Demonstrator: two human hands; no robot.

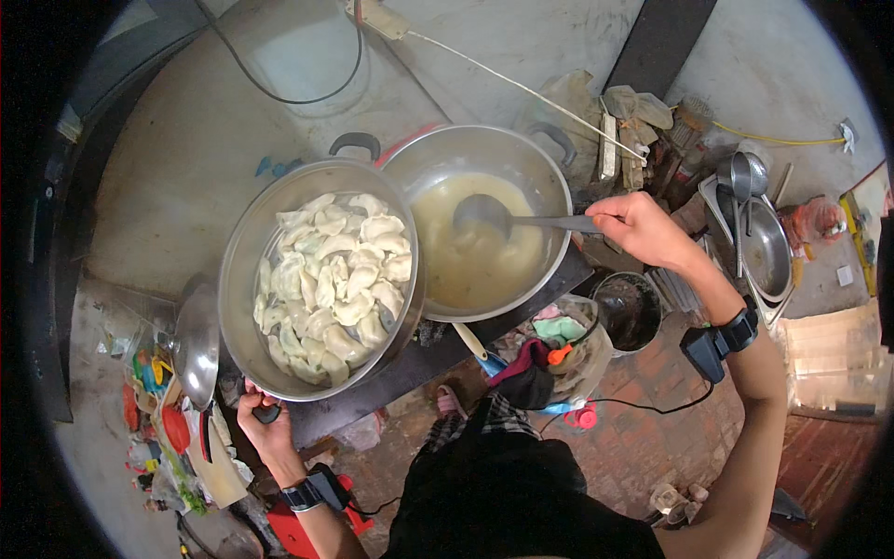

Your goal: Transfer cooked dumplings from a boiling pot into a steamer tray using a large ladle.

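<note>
My left hand (264, 421) grips the dark side handle of a wide metal steamer pan (241, 237), whose near side faces me. A heap of pale crescent dumplings (335, 286) fills its middle. To the right, a metal wok (482, 147) holds cloudy yellowish liquid (447, 272). My right hand (635, 227) is closed round the handle of a grey ladle (482, 213). The ladle's bowl dips into the liquid, where pale lumps show faintly beside it. The pan's rim overlaps the wok's left edge.
A metal lid (197, 349) leans at the left, by bottles and packets. Below the wok hangs a bag of cloths (559, 335), with a dark bucket (626, 312) beside it. Strainers (746, 175) and a metal basin (767, 251) stand at right. A white cable (517, 84) crosses behind the wok.
</note>
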